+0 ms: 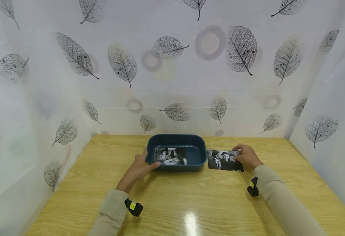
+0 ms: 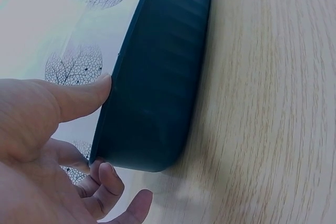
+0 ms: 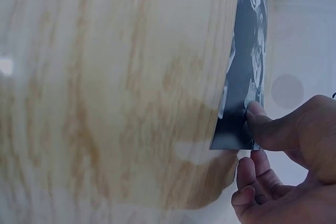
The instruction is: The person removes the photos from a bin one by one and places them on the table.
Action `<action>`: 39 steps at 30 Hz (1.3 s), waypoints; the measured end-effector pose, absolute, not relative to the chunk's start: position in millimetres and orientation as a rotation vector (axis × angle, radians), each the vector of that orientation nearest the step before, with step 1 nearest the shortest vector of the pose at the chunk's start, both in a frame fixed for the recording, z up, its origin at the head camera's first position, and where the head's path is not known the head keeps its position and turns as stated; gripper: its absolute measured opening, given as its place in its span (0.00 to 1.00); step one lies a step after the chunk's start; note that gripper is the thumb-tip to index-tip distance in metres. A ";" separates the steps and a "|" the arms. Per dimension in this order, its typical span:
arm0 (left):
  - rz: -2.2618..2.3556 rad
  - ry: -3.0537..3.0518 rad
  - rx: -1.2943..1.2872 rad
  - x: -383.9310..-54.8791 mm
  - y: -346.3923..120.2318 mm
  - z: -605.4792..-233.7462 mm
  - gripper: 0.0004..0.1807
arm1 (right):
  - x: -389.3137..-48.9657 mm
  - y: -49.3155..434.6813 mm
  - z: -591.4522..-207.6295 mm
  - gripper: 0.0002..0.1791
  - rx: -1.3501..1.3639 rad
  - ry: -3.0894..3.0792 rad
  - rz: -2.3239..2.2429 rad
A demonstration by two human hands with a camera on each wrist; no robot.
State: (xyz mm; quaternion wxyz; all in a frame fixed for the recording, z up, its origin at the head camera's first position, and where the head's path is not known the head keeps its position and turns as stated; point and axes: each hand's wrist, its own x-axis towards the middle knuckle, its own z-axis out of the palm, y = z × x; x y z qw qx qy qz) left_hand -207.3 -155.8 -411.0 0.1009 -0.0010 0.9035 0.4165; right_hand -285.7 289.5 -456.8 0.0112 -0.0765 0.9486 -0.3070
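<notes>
A dark blue rectangular basin [image 1: 196, 167] stands on the wooden table. My left hand [image 1: 140, 166] grips its left end, thumb over the near rim and fingers at the side; the left wrist view shows the thumb on the rim of the basin [image 2: 152, 87]. Inside the basin, on its left part, lies a black-and-white photo [image 1: 172, 156] of several people. Just right of the basin, my right hand [image 1: 247, 156] pinches a second black-and-white photo [image 1: 224, 161], showing two people, by its right edge. In the right wrist view the thumb lies on top of that photo [image 3: 244, 77].
The light wooden table [image 1: 172, 196] runs up to a white curtain [image 1: 184, 82] printed with leaves, which also hangs at both sides. A black wrist device [image 1: 134, 207] sits on the left sleeve, another black device [image 1: 253, 187] on the right.
</notes>
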 end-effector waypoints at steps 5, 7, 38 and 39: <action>1.237 2.660 -0.009 -205.8 -155.6 -412.1 0.52 | -282.7 289.5 -456.7 0.19 -0.253 2.946 -0.951; 1.241 2.658 -0.010 -205.6 -155.5 -412.4 0.52 | -281.7 289.6 -456.4 0.19 -0.254 2.939 -0.953; 1.237 2.660 0.012 -210.9 -158.4 -414.8 0.53 | -292.6 200.0 -352.4 0.18 -0.489 2.986 -1.208; 1.237 2.659 0.012 -210.7 -158.2 -415.2 0.52 | -292.7 194.1 -351.6 0.18 -0.507 2.979 -1.209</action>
